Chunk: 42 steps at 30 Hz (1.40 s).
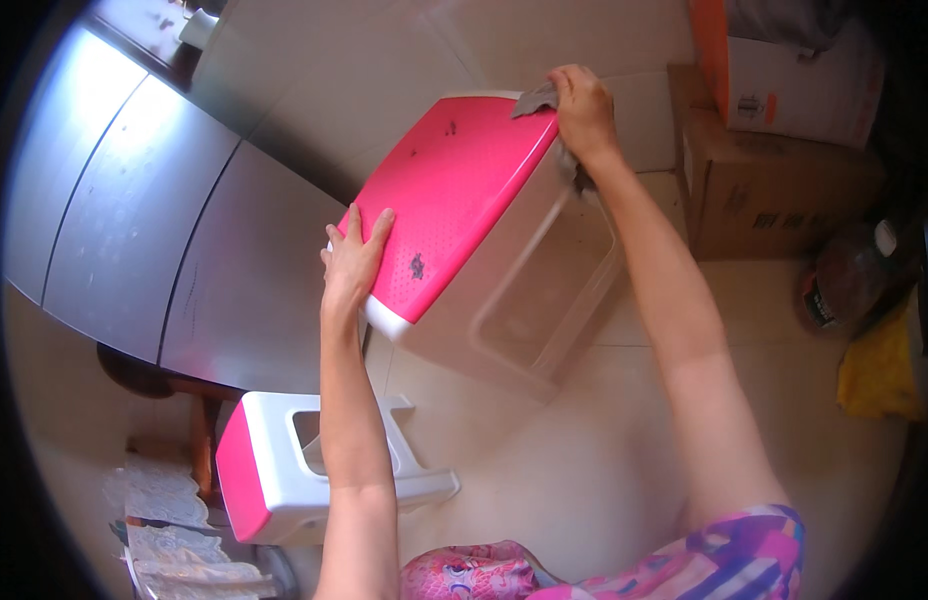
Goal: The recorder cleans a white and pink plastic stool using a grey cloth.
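A plastic stool with a pink dotted top (464, 187) and white sides stands tilted in front of me. Dark marks show on its pink surface. My left hand (353, 259) rests with spread fingers on the near left edge of the top. At the far right corner, my right hand (584, 109) grips a grey cloth (535, 100) against the rim; more of the cloth hangs below the hand. A second stool, white with a pink top (243, 480), lies on its side at the lower left, partly hidden behind my left forearm.
A grey metallic refrigerator (231, 277) is at the left. Cardboard boxes (779, 195) are stacked at the upper right, near a large clear bottle (846, 281) and a yellow cloth or bag (880, 371). Lace fabric (168, 495) lies at the lower left.
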Each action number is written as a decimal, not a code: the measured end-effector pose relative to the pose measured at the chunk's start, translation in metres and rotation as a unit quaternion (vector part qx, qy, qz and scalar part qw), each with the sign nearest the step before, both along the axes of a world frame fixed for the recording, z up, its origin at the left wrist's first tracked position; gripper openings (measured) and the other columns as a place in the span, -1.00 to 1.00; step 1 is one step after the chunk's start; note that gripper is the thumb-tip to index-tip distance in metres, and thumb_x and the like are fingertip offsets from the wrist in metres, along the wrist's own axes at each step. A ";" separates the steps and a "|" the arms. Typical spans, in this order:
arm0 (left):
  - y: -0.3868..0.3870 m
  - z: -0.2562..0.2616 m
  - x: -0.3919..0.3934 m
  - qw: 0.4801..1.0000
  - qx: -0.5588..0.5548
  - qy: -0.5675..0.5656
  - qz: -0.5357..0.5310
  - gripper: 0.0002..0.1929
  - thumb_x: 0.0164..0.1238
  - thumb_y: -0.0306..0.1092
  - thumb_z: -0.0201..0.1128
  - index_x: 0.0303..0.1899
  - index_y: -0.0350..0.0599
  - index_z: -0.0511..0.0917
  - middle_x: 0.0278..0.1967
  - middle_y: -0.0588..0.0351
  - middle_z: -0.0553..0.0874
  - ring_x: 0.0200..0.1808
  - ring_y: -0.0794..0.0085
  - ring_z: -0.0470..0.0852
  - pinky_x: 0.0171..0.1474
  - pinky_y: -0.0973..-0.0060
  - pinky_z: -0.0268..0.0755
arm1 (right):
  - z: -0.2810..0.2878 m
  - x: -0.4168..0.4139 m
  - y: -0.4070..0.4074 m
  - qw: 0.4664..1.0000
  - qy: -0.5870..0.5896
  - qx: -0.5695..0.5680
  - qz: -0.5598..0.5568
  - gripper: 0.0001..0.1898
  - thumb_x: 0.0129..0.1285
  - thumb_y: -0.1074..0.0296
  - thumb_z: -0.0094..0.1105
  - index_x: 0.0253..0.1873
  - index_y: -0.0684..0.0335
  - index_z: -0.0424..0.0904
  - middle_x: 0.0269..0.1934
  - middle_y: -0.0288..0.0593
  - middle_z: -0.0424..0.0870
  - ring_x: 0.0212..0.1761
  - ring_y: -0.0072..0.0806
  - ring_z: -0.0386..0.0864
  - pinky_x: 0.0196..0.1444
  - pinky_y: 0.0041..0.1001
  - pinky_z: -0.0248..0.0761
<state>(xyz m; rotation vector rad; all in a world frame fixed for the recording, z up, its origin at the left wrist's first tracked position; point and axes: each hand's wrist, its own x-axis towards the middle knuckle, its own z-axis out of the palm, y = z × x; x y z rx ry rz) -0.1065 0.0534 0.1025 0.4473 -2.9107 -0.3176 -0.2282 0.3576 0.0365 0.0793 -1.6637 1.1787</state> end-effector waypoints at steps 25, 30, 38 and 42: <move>0.045 0.003 0.177 0.957 -0.196 0.182 -0.112 -0.07 0.26 0.46 -0.01 0.28 -0.34 0.43 0.21 -0.35 0.53 0.32 -0.18 0.41 0.38 -0.40 -0.29 | 0.135 0.151 -0.043 0.921 -0.120 -0.038 0.368 -0.53 0.46 0.00 0.05 -0.14 0.41 0.65 -0.32 -0.19 0.62 -0.25 -0.40 0.50 -0.09 -0.39 0.41; 0.048 0.001 0.172 0.952 -0.185 0.207 -0.128 0.02 0.11 0.53 0.03 0.22 -0.40 0.46 0.16 -0.33 0.57 0.25 -0.17 0.49 0.37 -0.39 -0.19 | 0.076 0.181 -0.045 0.824 -0.101 0.475 0.292 -0.59 0.26 0.19 0.29 -0.03 0.45 0.47 0.10 0.21 0.46 0.13 0.06 0.45 0.17 -0.14 0.35; 0.043 -0.002 0.168 0.959 -0.156 0.190 -0.140 0.08 -0.11 0.54 0.23 0.15 -0.45 0.51 0.09 -0.44 0.58 0.18 -0.22 0.55 0.36 -0.14 0.14 | 0.078 0.102 -0.050 0.819 -0.184 0.451 0.304 -0.71 0.34 0.45 0.07 0.12 0.37 0.51 0.08 0.15 0.56 0.14 0.05 0.50 0.17 -0.19 0.37; 0.046 -0.005 0.163 0.959 -0.154 0.196 -0.132 0.05 -0.08 0.53 0.24 0.14 -0.44 0.53 0.10 -0.43 0.59 0.17 -0.21 0.56 0.34 -0.13 0.19 | 0.083 0.000 -0.097 0.803 -0.262 0.456 0.281 -0.74 0.37 0.34 0.03 0.03 0.35 0.55 -0.03 0.19 0.61 -0.02 0.09 0.55 0.01 -0.16 0.40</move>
